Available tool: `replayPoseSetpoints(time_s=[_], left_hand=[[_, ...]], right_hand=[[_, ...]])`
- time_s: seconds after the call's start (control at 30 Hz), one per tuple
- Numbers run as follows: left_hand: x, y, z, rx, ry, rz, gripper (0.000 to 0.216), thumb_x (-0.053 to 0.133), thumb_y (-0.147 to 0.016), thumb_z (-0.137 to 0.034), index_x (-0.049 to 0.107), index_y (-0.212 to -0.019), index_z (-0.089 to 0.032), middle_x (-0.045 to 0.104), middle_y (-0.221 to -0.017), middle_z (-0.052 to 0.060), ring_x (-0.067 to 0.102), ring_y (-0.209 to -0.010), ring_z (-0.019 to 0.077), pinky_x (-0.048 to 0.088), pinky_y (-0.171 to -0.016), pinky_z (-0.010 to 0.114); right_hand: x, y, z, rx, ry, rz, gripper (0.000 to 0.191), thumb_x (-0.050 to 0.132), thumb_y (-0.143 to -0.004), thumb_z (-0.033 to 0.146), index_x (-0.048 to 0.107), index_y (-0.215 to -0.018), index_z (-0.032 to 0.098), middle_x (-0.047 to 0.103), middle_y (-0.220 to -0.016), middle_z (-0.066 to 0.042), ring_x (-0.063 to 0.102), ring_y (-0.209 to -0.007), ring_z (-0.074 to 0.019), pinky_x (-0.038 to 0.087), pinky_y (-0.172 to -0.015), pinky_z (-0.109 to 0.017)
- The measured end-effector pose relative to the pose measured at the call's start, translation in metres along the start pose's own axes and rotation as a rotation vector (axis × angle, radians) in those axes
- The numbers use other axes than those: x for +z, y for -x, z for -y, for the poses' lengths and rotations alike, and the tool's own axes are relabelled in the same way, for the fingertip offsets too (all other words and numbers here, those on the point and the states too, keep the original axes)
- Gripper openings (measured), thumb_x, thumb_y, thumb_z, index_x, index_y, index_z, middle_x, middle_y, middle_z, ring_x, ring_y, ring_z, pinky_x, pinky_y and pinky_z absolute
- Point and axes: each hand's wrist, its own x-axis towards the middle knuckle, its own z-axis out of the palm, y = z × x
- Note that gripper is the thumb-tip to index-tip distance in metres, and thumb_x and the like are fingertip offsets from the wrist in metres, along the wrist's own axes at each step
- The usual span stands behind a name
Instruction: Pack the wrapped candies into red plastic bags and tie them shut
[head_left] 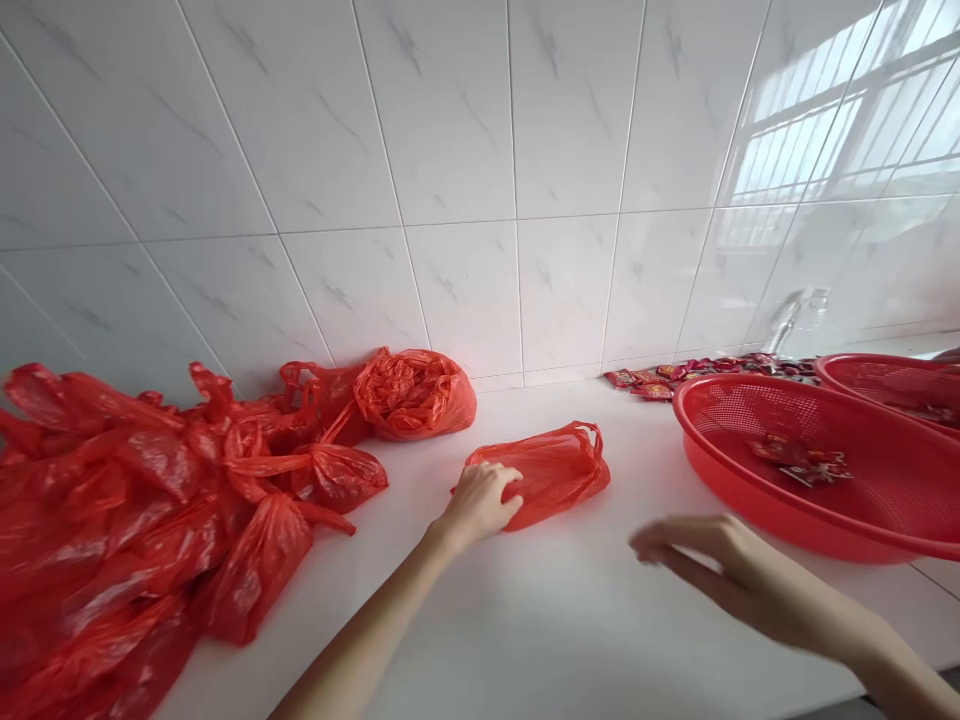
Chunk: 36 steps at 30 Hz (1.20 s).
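On the white counter lies a thin red plastic bag (559, 480), flattened, with its handle loops toward the right. My left hand (481, 497) is at the bag's left end, fingers curled onto the film; the fingertips are partly hidden. My right hand (720, 565) hovers over the counter between the bag and a red plastic basket (795, 400). It is blurred by motion, with thumb and fingers apart and nothing visible between them. Several small wrapped packets (802, 460) lie in the bottom of the basket.
Many tied red bags (150, 500) are heaped on the left. A rolled-open red bag stuffed with folded bags (416, 395) stands by the tiled wall (457, 300). Loose red packets (660, 380) line the wall's foot, and a second red basket (892, 370) sits far right.
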Motion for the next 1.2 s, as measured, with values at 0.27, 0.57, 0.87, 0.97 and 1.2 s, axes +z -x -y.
replayPoseSetpoints(time_s=[0.27, 0.57, 0.87, 0.97, 1.2], left_hand=[[0.013, 0.011, -0.003, 0.036, -0.035, 0.197, 0.059, 0.067, -0.077, -0.035, 0.058, -0.134, -0.026, 0.067, -0.13, 0.013, 0.057, -0.127, 0.0365, 0.027, -0.115, 0.062], [0.016, 0.0, 0.024, 0.179, 0.049, 0.057, 0.062, 0.059, -0.068, -0.007, 0.064, -0.128, -0.022, 0.069, -0.124, 0.009, 0.059, -0.123, 0.0291, 0.041, -0.113, 0.048], [0.02, -0.001, 0.027, 0.216, 0.126, 0.136, 0.062, 0.059, -0.068, -0.007, 0.065, -0.129, -0.021, 0.065, -0.131, 0.009, 0.058, -0.125, 0.0305, 0.052, -0.105, 0.045], [0.033, 0.0, 0.029, 0.24, 0.117, 0.053, 0.058, 0.06, -0.071, -0.008, 0.066, -0.126, -0.021, 0.064, -0.132, 0.009, 0.059, -0.125, 0.0313, 0.052, -0.105, 0.048], [0.061, 0.004, 0.023, 0.518, 0.177, -0.381, 0.032, 0.052, -0.093, -0.015, 0.064, -0.121, -0.02, 0.066, -0.127, 0.011, 0.062, -0.121, 0.0249, 0.047, -0.111, 0.051]], right_hand=[[0.049, -0.131, -0.034, -0.038, 0.298, 0.223, 0.01, 0.062, -0.084, 0.019, 0.069, -0.09, 0.022, 0.072, -0.099, -0.01, 0.064, -0.103, -0.0284, 0.047, -0.098, -0.046], [0.048, -0.127, -0.059, 0.225, 0.301, 0.452, 0.049, 0.077, -0.064, 0.031, 0.064, -0.109, 0.019, 0.064, -0.125, -0.016, 0.061, -0.113, -0.0345, 0.052, -0.087, -0.042], [0.044, -0.128, -0.058, 0.236, 0.235, 0.399, 0.062, 0.079, -0.066, 0.032, 0.063, -0.125, 0.021, 0.062, -0.134, -0.016, 0.058, -0.123, -0.038, 0.052, -0.094, -0.045], [0.032, -0.127, -0.052, 0.191, 0.187, 0.318, 0.053, 0.068, -0.081, 0.033, 0.062, -0.132, 0.024, 0.06, -0.141, -0.013, 0.055, -0.13, -0.0345, 0.049, -0.102, -0.045], [-0.056, -0.111, -0.041, 0.032, -0.053, -0.129, 0.042, 0.063, -0.085, 0.053, 0.074, -0.113, 0.024, 0.075, -0.116, -0.008, 0.069, -0.11, -0.0289, 0.054, -0.097, -0.043]])
